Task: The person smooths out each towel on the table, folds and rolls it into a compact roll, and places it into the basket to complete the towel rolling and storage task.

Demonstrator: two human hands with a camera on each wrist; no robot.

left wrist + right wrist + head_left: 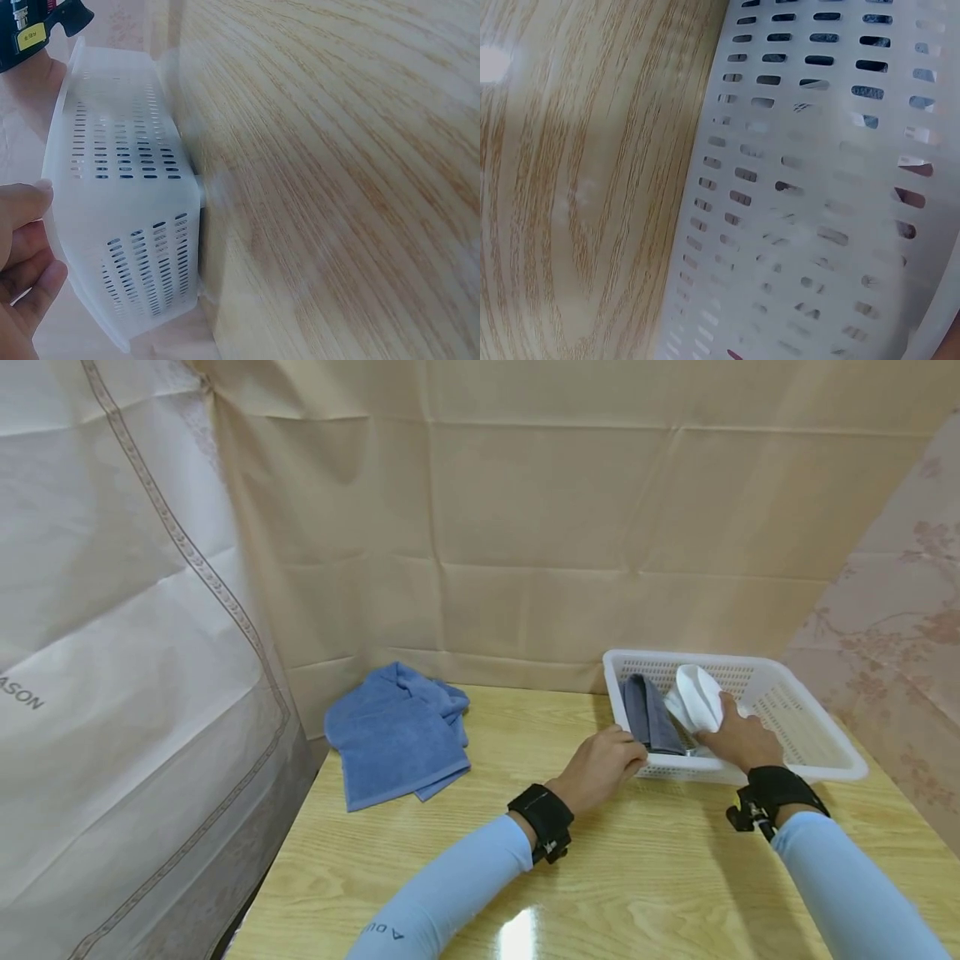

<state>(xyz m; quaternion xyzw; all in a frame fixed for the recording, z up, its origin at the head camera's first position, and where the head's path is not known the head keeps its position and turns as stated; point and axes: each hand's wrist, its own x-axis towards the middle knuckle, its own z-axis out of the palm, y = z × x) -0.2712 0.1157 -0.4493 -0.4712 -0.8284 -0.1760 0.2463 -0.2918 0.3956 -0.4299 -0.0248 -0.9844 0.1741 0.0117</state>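
Observation:
A white plastic basket point(806, 714) with slotted sides stands at the right of the table. My left hand point(603, 766) grips its rim at the near left corner; in the left wrist view the fingertips point(46, 187) lie against that rim. Inside the basket, a folded dark grey cloth point(652, 714) leans along the left end. Beside it is a folded white cloth point(694, 697), which my right hand point(742, 739) holds, reaching in over the near wall. The right wrist view shows mainly the slotted basket wall point(802, 157), with the fingers hidden behind it.
A crumpled blue towel point(401, 735) lies at the table's back left. Beige sheeting point(540, 527) hangs behind the wood-grain table point(600, 877), with a white sheet point(135, 652) on the left and a floral one point(900, 635) on the right, close to the basket.

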